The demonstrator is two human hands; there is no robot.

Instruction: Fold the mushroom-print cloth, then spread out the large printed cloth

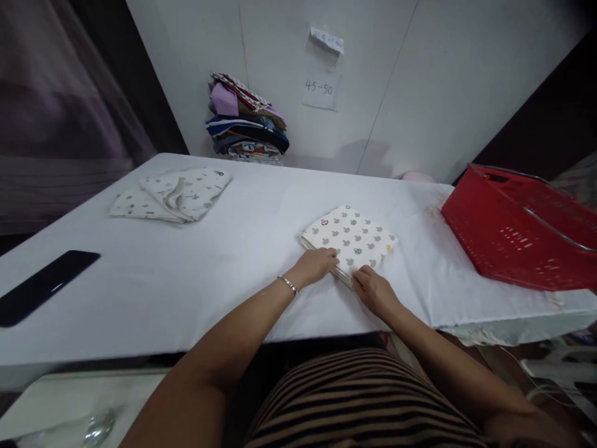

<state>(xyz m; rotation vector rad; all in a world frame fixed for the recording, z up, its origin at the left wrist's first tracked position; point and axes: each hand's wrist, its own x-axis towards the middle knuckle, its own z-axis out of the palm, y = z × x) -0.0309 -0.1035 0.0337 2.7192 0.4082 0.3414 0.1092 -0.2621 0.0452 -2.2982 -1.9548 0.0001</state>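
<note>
A folded white cloth (351,239) printed with small grey, red and green shapes lies on the white table (233,249). My left hand (316,265), with a bracelet on the wrist, rests on the cloth's near left edge, its fingers curled onto the fabric. My right hand (373,290) presses the cloth's near corner, fingers bent and pinched on the edge. Both hands touch the same folded piece.
Another folded patterned cloth (175,194) lies at the far left. A stack of folded coloured fabrics (247,121) stands against the wall. A red plastic basket (522,227) sits at the right. A black flat object (41,284) lies at the left edge.
</note>
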